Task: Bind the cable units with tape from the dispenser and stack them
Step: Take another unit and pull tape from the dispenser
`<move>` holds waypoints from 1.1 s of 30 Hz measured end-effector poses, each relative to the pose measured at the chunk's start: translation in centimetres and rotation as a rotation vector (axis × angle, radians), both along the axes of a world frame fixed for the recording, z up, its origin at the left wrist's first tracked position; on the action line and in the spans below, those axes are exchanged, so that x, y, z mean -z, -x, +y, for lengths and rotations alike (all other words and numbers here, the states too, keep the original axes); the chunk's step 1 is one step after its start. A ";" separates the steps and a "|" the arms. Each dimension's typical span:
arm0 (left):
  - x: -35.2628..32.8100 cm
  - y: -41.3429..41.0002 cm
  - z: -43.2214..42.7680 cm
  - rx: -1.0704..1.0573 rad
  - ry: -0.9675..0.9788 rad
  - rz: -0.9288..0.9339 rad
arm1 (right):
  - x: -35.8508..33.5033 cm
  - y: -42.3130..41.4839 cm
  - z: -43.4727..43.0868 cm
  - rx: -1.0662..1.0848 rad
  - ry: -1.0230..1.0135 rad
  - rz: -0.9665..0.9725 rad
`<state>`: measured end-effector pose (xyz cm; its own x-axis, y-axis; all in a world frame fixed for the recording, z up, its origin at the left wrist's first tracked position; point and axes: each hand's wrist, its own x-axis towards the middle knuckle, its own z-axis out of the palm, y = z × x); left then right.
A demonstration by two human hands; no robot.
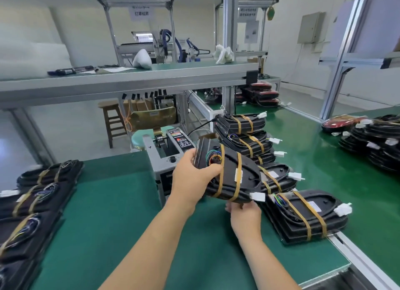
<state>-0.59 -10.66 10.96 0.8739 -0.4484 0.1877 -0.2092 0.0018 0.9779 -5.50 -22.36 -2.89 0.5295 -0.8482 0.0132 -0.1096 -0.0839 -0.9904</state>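
- Across the middle of the view, the green desk carries the whole job, and its near centre serves as working room in front of the person.
- Along the desk's left edge lies a row of bound units, overlapped like tiles, probably so that they take up less room.
- Toward the right edge, a leaning stack of bound units climbs toward the back. A single flat unit lies at its near end, close to the desk's right edge, and that looks like where the next one belongs.
- At the far edge, the tape dispenser sits dead ahead, within easy reach of both hands.
- Just in front of it, the cable unit is held off the desk, tilted. It already wears two tan tape bands, so binding seems done and stacking is due.
- The left hand grasps its far-left end, thumb on top, steering the tilt.
- The right hand grips the near edge from beneath, taking weight; its fingertips are hidden.
- A white connector sticks out just above that hand, facing right like those on the stack.
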 end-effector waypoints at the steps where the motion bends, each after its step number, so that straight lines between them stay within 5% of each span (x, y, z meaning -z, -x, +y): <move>1: -0.6 -0.1 1.0 0.014 -0.045 -0.060 | -0.1 0.1 -0.1 0.017 0.025 -0.017; 4: -2.2 -0.7 3.7 0.024 -0.245 -0.200 | -0.2 0.0 -0.4 0.018 0.109 -0.033; 8: -3.7 -1.6 7.3 0.014 -0.537 -0.381 | -2.1 0.1 0.3 -0.143 -0.196 -0.243; 14: -4.9 -1.6 11.7 0.094 -0.918 -0.614 | -6.9 -0.3 5.5 -0.731 -0.032 -0.288; 17: -4.6 -1.9 13.4 0.096 -0.966 -0.673 | -7.9 -1.7 8.5 -0.851 0.116 -0.227; 24: -2.5 -5.0 18.6 -0.058 -0.815 -0.616 | -7.6 -4.9 13.5 -0.815 0.091 -0.286; 29: 1.0 -5.8 20.4 -0.160 -0.077 -0.128 | -6.9 -6.0 15.6 -0.777 0.007 -0.273; 33: 3.4 -6.5 19.3 -0.449 0.057 -0.130 | -6.9 -6.1 16.3 -0.796 0.089 -0.258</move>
